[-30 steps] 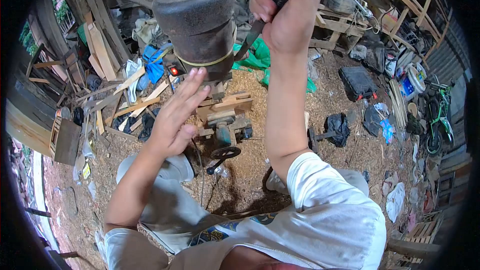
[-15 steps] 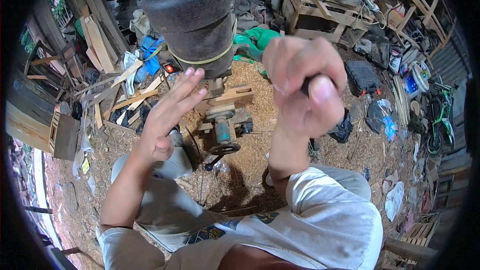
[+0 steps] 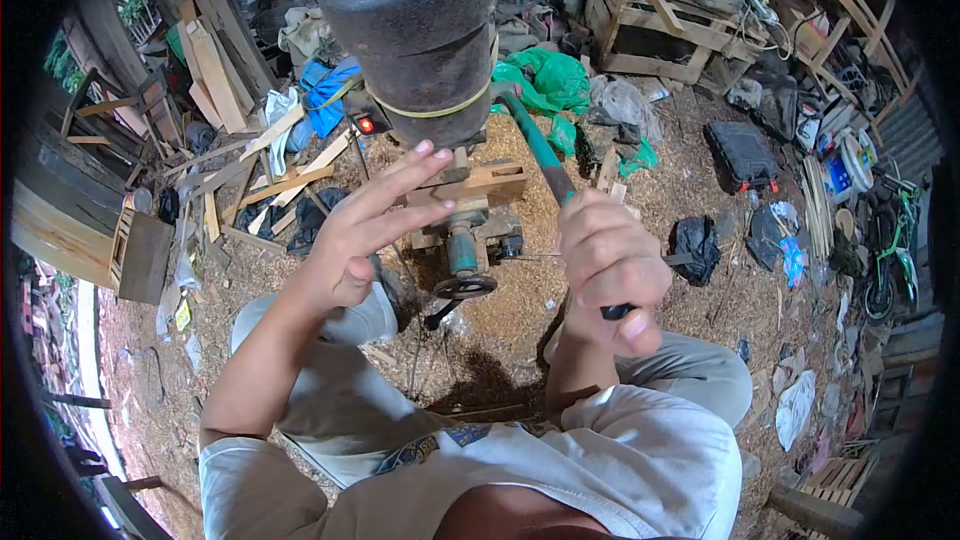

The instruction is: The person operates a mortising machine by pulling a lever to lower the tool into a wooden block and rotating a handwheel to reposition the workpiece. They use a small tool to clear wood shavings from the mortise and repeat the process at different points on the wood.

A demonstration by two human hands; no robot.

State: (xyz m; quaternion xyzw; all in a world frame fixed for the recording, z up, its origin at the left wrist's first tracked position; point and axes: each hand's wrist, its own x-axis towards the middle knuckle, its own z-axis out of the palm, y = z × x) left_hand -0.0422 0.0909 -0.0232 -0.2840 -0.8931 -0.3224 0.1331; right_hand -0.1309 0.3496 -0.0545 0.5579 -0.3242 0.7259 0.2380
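My right hand (image 3: pixel 612 260) is wrapped round the black grip of a long green lever (image 3: pixel 540 150), which runs up to the side of a dark machine with a large motor housing (image 3: pixel 410 50). Fingers stretched out and apart, my left hand (image 3: pixel 365 230) hovers in front of the machine, holding nothing. Its fingertips overlap a wooden block (image 3: pixel 497 183) with a slot cut in it, which sits under the motor. Below the block is a green vise-like part (image 3: pixel 463 250) with a dark handwheel (image 3: pixel 466 286) and a crank.
Wood shavings (image 3: pixel 520 330) cover the ground around my legs. Loose boards (image 3: pixel 215 75) lean at the left, near a blue bag (image 3: pixel 328 95). Green plastic (image 3: pixel 555 78) lies behind the lever. To the right are a black case (image 3: pixel 740 152) and a green bicycle (image 3: pixel 895 250).
My right hand has come down with the lever, whose green shaft now shows. My left hand stays open in nearly the same place. The view has shifted slightly.
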